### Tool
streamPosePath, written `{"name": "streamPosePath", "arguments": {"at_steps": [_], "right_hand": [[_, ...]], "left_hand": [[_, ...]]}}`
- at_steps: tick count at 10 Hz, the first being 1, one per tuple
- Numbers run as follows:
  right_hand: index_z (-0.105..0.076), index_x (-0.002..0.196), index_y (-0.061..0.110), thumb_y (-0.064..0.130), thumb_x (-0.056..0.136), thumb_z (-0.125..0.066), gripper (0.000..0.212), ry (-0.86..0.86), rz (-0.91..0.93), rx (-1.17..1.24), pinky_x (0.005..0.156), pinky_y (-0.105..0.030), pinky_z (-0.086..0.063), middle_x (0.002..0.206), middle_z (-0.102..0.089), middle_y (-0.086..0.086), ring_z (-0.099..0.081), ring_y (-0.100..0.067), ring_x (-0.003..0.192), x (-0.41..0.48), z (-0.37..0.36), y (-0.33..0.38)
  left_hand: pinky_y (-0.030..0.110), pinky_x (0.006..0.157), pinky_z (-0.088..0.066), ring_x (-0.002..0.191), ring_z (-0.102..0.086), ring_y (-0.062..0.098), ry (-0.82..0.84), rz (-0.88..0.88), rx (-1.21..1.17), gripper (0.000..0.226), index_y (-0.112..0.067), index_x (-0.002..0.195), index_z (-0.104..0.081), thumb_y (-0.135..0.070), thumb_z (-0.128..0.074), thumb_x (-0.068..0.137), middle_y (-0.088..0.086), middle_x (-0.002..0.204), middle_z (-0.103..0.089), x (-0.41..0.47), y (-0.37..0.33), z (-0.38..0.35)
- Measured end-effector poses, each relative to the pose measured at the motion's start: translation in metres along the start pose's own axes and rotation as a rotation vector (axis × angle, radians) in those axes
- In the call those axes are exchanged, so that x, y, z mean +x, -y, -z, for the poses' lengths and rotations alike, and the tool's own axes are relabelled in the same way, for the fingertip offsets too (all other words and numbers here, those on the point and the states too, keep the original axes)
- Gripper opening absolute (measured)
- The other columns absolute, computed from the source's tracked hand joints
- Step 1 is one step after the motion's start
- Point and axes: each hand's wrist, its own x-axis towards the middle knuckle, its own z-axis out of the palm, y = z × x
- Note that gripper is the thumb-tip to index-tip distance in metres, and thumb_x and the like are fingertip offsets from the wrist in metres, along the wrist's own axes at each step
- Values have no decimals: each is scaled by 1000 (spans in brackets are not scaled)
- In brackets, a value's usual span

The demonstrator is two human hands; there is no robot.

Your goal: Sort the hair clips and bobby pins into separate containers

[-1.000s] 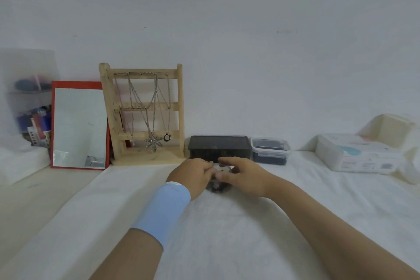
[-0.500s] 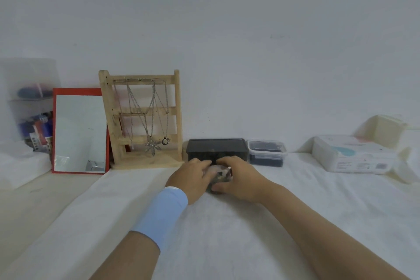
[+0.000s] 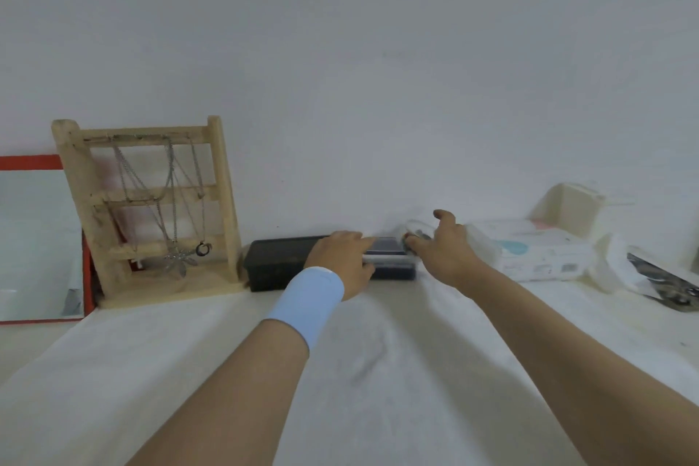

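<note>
The left hand (image 3: 342,261), with a blue band (image 3: 308,303) on its wrist, is reaching to the back edge of the surface (image 3: 34,342). It is resting where the black box (image 3: 274,265) and the small box with a dark lid (image 3: 391,261) are meeting. Its fingers are lying nearly straight on top, not curling round anything.

The right hand (image 3: 442,250) is reaching just to the right of the small box. It is holding a small clear tub (image 3: 416,233) between its thumb above and its fingers below. The tub is sitting a little above the right end of the small box. Dark little bits are showing inside, but it is too blurry to tell which way the tub is pointing.

The black box is lying with its long side going left to right along the wall (image 3: 378,87). The small box is touching its right end and lying the same way.

A white cloth (image 3: 378,371) is covering most of the surface. At the back left, a wooden stand (image 3: 223,200) is standing upright with chains (image 3: 170,200) hanging on it, and a red-framed mirror (image 3: 38,238) is leaning beside it. At the back right, a pack of wipes (image 3: 537,253) is lying in front of a white box (image 3: 567,200), and a plastic bag (image 3: 662,280) is lying near the right edge.
</note>
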Motion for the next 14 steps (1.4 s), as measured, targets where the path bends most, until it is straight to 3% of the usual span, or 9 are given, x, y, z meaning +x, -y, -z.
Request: {"name": "streamPosePath", "arguments": {"at_steps": [2,4,5,6,7,8,10,12,14], "right_hand": [[-20,151,26,39,84,-72,86,112,-14,190,102,-50,-49,151,-30,-9,-48,-29,127,28,-8,-9],[-25,150,19,43,80,-74,89,33,-41,231,102,-40,-46,142,-45,-7,-51,-27,126,42,0,-19],[-36,145,19,45,95,-58,61,-132,64,-287,98,-37,-42,139,-46,-6,-48,-29,126,38,1,-31],[-42,136,13,34,98,-54,45,-209,115,-558,95,-37,-39,133,-48,-12,-44,-31,121,36,-2,-40],[-45,131,14,36,98,-54,41,-141,87,-579,87,-37,-43,132,-45,-11,-51,-30,116,34,-1,-43],[-49,131,12,35,98,-55,41,19,89,-482,91,-33,-43,141,-35,-14,-57,-32,111,31,-5,-46],[-57,132,25,38,94,-60,40,42,153,-574,83,-29,-44,128,-45,-5,-58,-25,107,32,-1,-47],[-53,136,29,42,95,-55,43,59,162,-643,79,-31,-47,131,-44,-3,-60,-25,103,33,-4,-46],[-37,149,37,41,93,-58,60,48,176,-633,91,-36,-47,143,-39,-2,-56,-24,118,33,18,-24]], "left_hand": [[39,118,-24,143,-30,21,16,-1,31,56,-29,152,-34,-46,-44,100,-5,157,-36,19,0,-21],[34,111,-30,135,-40,16,-128,53,-15,44,-37,142,-49,-47,-46,99,-9,147,-47,29,1,-36],[33,110,-31,131,-42,15,-165,55,-54,43,-36,140,-52,-47,-48,99,-10,143,-50,29,3,-39],[33,112,-28,133,-40,14,-191,56,-52,43,-37,141,-51,-46,-46,100,-11,145,-48,26,3,-43],[33,113,-26,136,-37,14,-191,49,-52,43,-36,142,-49,-45,-45,101,-11,147,-46,28,3,-43],[34,114,-25,139,-33,15,-164,32,-31,45,-35,145,-46,-44,-46,100,-9,151,-41,27,2,-41],[34,110,-32,131,-38,16,-175,11,-44,47,-32,142,-48,-45,-50,97,-8,142,-48,24,7,-35],[36,110,-32,128,-39,17,-130,9,-58,46,-32,140,-48,-47,-50,97,-7,139,-49,21,6,-34],[35,112,-31,135,-37,17,-162,-3,-148,51,-33,146,-43,-47,-51,97,-8,146,-46,19,8,-9]]}}
